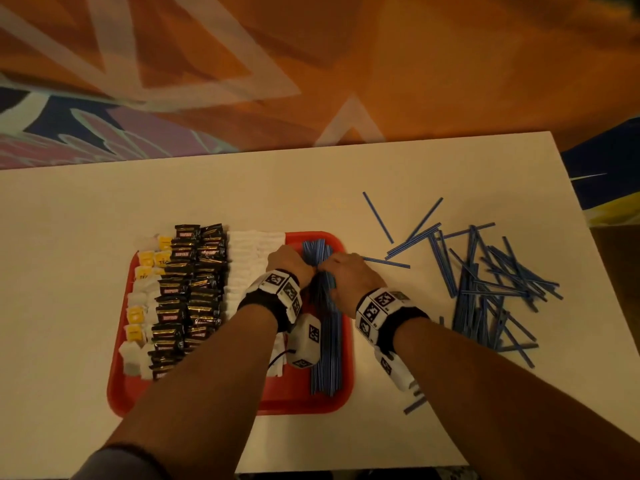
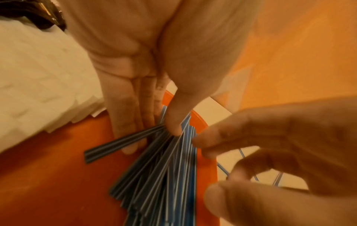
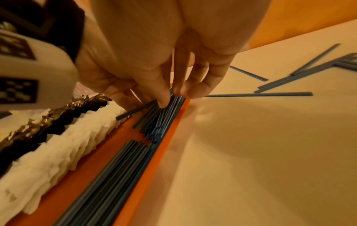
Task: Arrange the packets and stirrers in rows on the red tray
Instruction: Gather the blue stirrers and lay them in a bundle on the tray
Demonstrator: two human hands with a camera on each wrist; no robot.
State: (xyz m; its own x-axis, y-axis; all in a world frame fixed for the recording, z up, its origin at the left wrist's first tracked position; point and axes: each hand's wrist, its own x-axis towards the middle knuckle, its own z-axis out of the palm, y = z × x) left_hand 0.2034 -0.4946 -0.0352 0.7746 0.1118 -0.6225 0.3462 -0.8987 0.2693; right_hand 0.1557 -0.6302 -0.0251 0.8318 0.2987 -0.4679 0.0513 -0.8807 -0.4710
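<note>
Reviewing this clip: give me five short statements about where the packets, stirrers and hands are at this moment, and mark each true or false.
1. Both hands are at the blue stirrers on the tray. True: the left hand and right hand meet over that row.
2. The red tray holds only stirrers. False: it also holds rows of black packets, white packets and yellow-and-white packets.
3. Loose stirrers lie on the table to the right of the tray. True.
4. The stirrer row lies at the tray's left edge. False: it lies along the right edge.
5. The black packets lie between the yellow-and-white and white rows. True.
</note>
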